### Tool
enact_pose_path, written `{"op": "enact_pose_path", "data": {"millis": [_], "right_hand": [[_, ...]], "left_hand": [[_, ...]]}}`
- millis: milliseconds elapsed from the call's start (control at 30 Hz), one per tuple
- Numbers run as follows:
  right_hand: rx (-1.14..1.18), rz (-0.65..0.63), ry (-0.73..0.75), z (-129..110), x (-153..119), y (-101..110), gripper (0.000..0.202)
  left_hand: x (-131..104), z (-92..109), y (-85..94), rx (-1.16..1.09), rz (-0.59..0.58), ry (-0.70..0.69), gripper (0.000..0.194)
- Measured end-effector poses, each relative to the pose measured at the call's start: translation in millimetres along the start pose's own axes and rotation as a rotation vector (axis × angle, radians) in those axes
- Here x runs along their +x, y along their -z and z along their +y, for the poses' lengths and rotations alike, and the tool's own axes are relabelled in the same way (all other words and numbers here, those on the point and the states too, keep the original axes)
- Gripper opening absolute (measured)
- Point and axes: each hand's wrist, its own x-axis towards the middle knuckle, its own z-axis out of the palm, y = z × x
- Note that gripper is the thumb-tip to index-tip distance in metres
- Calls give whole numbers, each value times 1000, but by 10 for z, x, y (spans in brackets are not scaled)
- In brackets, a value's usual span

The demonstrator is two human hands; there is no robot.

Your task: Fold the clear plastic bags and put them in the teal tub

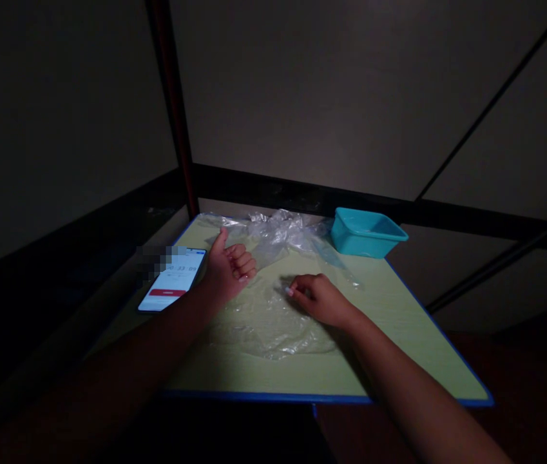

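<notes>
A thin clear plastic bag point(278, 335) lies spread and wrinkled over the middle of the table, its far part bunched up. Above its left side is my left hand point(231, 265), fingers curled in toward the palm and thumb sticking up; nothing shows in it. My right hand point(319, 298) is low over the bag's right side. Its thumb and forefinger pinch together at the film, where a small whitish glint shows at the tips. A phone point(172, 282) with a lit screen showing a timer and a red button lies left of my left hand.
A turquoise plastic basin point(367, 235) stands at the table's back right corner, close to the bag. The pale yellow-green table point(399, 335) has a blue edge. Dark wall panels point(302, 96) rise behind and to the left.
</notes>
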Motion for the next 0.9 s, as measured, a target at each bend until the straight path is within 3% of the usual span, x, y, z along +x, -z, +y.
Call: {"op": "enact_pose_path", "data": {"millis": [133,200,267,300,333,400,467,533,667,900], "right_hand": [[-13,4,-17,-16,2,-2,22],[-34,24,-42,-16,5,2,23],[-91,86,-81,-10,7,10,21],[-133,132,-104,-7,8,16,19],[-177,178,-127,-4,7,21,17],[-251,246,-177,-1,4,28,16],[-286,257,-223,3,-3,24,21],[-306,234,-259,14,-12,4,29],[-301,173,-300,66,-20,-43,44],[-299,115,-339,87,-18,-10,53]], "left_hand": [[30,-57,-24,329,-26,-112,67],[49,-132,-6,721,1,-268,64],[42,-226,31,1271,23,-519,55],[27,-272,54,1367,7,-552,48],[6,-313,80,1452,-21,-576,50],[-44,-372,133,1942,-163,-617,61],[-84,-396,180,2232,-269,-555,66],[-106,-397,214,2350,-334,-427,67],[-114,-387,235,2378,-368,-199,62],[-108,-401,200,2339,-391,-173,63]]}}
